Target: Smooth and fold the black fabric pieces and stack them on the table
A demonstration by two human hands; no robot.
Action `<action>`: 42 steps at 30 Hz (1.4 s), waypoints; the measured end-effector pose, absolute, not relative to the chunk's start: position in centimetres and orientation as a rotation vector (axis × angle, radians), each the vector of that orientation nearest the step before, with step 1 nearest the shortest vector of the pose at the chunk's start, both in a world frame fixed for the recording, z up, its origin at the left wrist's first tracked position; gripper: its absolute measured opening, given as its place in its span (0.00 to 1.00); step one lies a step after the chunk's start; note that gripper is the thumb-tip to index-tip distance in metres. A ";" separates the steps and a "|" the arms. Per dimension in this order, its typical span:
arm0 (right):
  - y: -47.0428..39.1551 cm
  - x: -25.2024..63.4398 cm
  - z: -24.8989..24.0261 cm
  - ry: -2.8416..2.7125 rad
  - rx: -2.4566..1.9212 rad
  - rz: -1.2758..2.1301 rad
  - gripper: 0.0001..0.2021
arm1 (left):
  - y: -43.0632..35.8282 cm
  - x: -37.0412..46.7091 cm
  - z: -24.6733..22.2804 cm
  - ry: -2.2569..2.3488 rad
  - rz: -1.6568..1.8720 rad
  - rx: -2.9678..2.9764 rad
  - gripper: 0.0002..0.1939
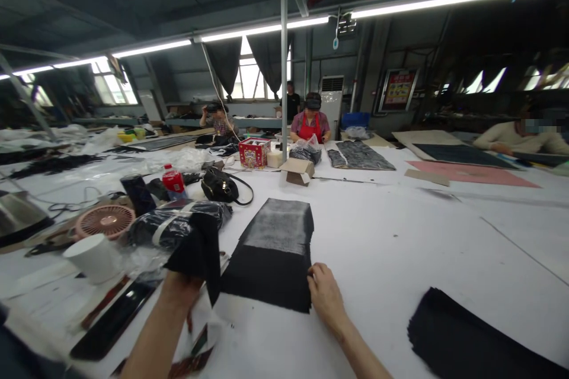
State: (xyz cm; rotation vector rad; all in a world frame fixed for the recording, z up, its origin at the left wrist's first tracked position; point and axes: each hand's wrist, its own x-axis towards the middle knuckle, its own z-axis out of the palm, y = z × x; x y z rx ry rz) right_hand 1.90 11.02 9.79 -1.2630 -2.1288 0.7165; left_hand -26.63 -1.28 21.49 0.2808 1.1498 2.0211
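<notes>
A black fabric piece hangs folded over my left hand, which is raised above the table and closed on it; the cloth hides most of those fingers. In front of me lies another black fabric panel, flat on the white tabletop, its far half greyish and lighter than its near half. At the right edge of this panel, my right hand has its fingers curled together on the cloth. Farther right rests a dark fabric stack with uneven layered edges.
To the left stand a pink fan, a white cup, a plastic-wrapped bundle and a red-capped bottle. A black handbag and an open cardboard box sit farther back. Several people work across the white table.
</notes>
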 end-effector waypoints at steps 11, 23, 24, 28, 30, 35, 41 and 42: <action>8.4 17.2 12.7 -1.798 -1.366 1.777 0.25 | -2.6 3.2 11.8 1.046 0.964 1.940 0.08; 3.4 14.7 9.0 -1.937 -1.608 0.718 0.11 | 0.6 -2.9 9.8 1.612 0.607 2.391 0.16; 3.0 14.4 8.5 -1.971 -1.589 0.555 0.12 | 0.6 -3.0 9.8 1.609 0.604 2.408 0.15; 2.0 14.1 6.5 -2.061 -1.405 0.119 0.15 | 0.9 -2.7 9.6 1.630 0.555 2.462 0.14; 1.8 14.1 5.8 -2.100 -1.333 0.021 0.16 | 1.1 -2.7 9.5 1.634 0.520 2.498 0.18; 1.6 13.9 5.1 -2.197 -1.279 -0.092 0.19 | 1.3 -2.8 9.3 1.612 0.468 2.594 0.25; 1.7 13.8 4.7 -2.226 -1.222 -0.176 0.19 | 1.2 -3.0 9.0 1.643 0.561 2.547 0.23; 1.7 13.8 4.7 -2.229 -1.215 -0.191 0.19 | 1.2 -3.0 8.9 1.651 0.572 2.535 0.22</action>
